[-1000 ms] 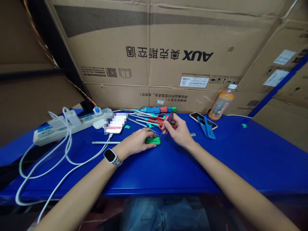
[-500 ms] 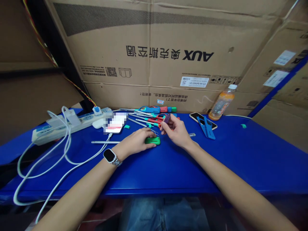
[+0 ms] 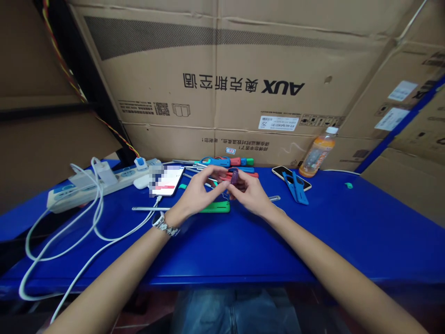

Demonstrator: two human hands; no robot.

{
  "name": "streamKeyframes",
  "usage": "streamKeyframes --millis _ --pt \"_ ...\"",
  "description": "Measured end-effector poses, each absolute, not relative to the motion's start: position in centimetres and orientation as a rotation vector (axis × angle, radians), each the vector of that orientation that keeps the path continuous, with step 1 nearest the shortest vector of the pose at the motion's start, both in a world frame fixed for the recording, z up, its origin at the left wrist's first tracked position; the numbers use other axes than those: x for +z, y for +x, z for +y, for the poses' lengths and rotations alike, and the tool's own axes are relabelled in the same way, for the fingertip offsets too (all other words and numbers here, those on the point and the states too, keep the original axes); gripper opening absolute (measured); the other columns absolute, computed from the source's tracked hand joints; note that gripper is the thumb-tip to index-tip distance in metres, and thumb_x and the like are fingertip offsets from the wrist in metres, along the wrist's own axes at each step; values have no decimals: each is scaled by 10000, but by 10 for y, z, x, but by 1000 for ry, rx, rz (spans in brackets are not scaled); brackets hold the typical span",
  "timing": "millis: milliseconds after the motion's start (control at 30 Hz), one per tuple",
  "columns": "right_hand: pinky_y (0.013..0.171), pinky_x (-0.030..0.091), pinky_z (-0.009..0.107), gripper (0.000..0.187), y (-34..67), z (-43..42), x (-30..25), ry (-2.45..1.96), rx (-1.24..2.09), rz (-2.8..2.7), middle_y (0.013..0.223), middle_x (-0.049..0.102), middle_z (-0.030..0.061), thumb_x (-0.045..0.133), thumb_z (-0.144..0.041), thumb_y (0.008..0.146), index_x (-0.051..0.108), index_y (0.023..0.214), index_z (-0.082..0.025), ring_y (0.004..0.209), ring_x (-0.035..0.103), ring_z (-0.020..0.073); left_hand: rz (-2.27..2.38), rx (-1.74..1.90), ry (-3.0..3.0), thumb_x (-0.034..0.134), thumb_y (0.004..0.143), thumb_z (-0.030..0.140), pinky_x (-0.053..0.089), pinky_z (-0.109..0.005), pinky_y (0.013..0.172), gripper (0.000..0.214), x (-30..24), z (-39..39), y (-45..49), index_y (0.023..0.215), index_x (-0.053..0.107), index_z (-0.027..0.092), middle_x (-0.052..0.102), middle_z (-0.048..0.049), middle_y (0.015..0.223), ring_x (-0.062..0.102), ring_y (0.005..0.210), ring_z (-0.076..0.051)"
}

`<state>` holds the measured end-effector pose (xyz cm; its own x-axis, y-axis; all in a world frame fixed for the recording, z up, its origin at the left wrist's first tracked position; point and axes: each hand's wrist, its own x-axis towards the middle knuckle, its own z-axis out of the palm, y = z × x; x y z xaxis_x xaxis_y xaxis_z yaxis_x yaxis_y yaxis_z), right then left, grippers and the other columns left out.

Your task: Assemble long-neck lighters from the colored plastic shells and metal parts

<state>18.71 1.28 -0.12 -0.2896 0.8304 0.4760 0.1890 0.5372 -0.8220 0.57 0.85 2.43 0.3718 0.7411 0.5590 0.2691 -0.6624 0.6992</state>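
"Pose?"
"Right hand (image 3: 251, 191) curled, pinching the purple handle (image 3: 235, 176); left hand (image 3: 200, 191) arched beside it, its grip hard to tell."
"Green lighter (image 3: 218, 208)?"
"On the blue table (image 3: 239, 250), just beneath them."

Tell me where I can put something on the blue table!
Bare: between the green handle and the near table edge; also between the right forearm and the small teal piece. Crowded: far middle, coloured handles; left, white cables and power strip.

I count 1 purple tool (image 3: 234, 176), 1 green handle (image 3: 219, 207) nearest me, 2 phones (image 3: 171, 180), 1 bottle (image 3: 317, 155), 1 power strip (image 3: 60, 202).
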Motion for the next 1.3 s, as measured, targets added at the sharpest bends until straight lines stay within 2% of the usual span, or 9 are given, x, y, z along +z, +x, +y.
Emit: streamKeyframes --millis 167,267,367,500,633,800,933,1100,1300 --pt "464 498 276 349 178 13 -5 -943 789 -1701 597 571 -28 719 -476 805 506 714 -214 506 617 160 801 1444 1862 761 787 363 516 -257 661 248 37 18 35 819 637 151 675 -24 783 629 702 -133" --pt "426 483 251 334 177 10 -1 -940 833 -1665 659 595 -28 736 -483 785 555 819 -204 489 617 140 761 1392 1824 749 799 337 516 -260 628 208 38 21 36 789 675 142 679 -18 708 629 651 -136" --pt "413 485 226 399 182 5 10 -821 1021 -1723 805 655 3 668 -527 829 578 1049 -207 529 629 120 741 1328 1965 683 865 332 547 -298 762 190 39 22 25 899 748 156 732 -70 928 673 867 -182" --pt "439 489 218 393 187 4 20 -772 1128 -1784 717 646 12 608 -562 855 600 905 -173 547 619 116 646 1284 2073 585 937 349 529 -326 906 248 37 23 17 1035 760 204 652 -101 1214 595 1165 -215" --pt "456 466 235 381 180 11 10 -838 1007 -1617 649 601 -24 741 -501 741 522 779 -191 526 588 121 689 1371 1898 750 808 347 550 -282 780 276 35 21 30 1029 739 182 704 -79 1045 665 934 -178" --pt "467 430 248 370 171 13 0 -996 740 -1602 556 485 -58 748 -444 741 466 708 -206 487 504 109 781 1510 1722 798 748 298 551 -272 674 158 35 17 43 783 743 154 728 -27 734 666 675 -151" --pt "417 467 236 439 180 7 11 -873 1051 -1637 794 606 -15 714 -502 770 498 1025 -217 546 593 124 765 1379 1852 692 855 305 581 -357 821 190 36 14 30 975 781 188 774 -70 1008 716 930 -226" --pt "439 478 222 372 187 5 19 -837 1091 -1756 744 628 16 688 -527 789 588 841 -172 590 601 125 629 1212 1997 519 972 336 514 -387 1001 293 35 15 22 1142 722 211 667 -83 1301 600 1229 -232" --pt "443 461 252 457 173 12 1 -856 975 -1518 559 502 -68 814 -464 661 433 676 -212 470 559 120 750 1568 1731 800 758 312 542 -244 684 296 31 15 39 984 682 160 720 -40 868 674 759 -141"
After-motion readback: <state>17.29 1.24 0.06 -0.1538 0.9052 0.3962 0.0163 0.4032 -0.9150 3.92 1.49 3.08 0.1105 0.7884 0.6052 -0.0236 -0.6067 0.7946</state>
